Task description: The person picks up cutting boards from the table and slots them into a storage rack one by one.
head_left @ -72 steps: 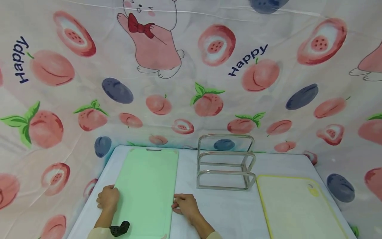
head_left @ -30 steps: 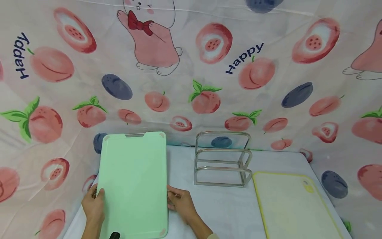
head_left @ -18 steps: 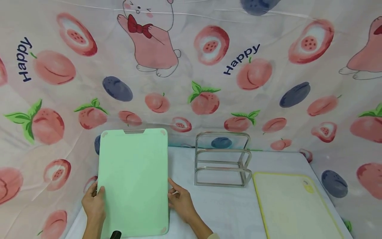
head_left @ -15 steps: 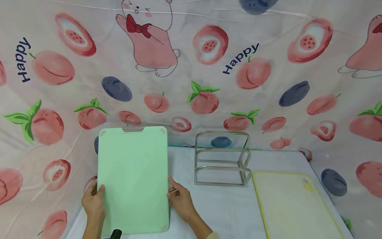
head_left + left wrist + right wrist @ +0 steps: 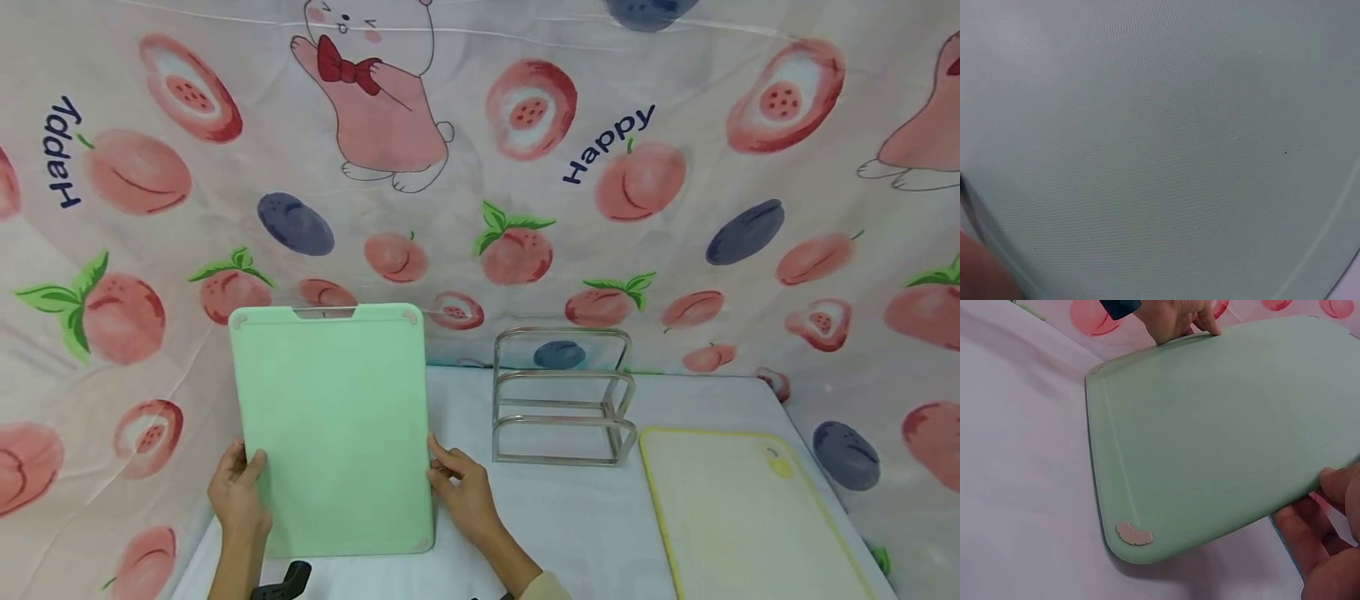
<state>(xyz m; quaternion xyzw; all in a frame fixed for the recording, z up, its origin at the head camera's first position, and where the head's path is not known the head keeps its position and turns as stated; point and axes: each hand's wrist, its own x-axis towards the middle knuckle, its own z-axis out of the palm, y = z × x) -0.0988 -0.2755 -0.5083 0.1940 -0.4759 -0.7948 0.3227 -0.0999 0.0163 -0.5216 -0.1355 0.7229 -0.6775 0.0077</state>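
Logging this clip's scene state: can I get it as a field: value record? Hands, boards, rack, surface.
left hand: left hand grips the left edge of the green board
right hand: right hand holds its right edge
held board: green board, tilted, far end raised; handle slot at far end
near edge on table: cannot tell
rack: metal rack, upright, no board in it, right of the green board
second board: yellow-rimmed board, lying flat, untouched, right of the rack
surface: white table
backdrop: fruit-print cloth
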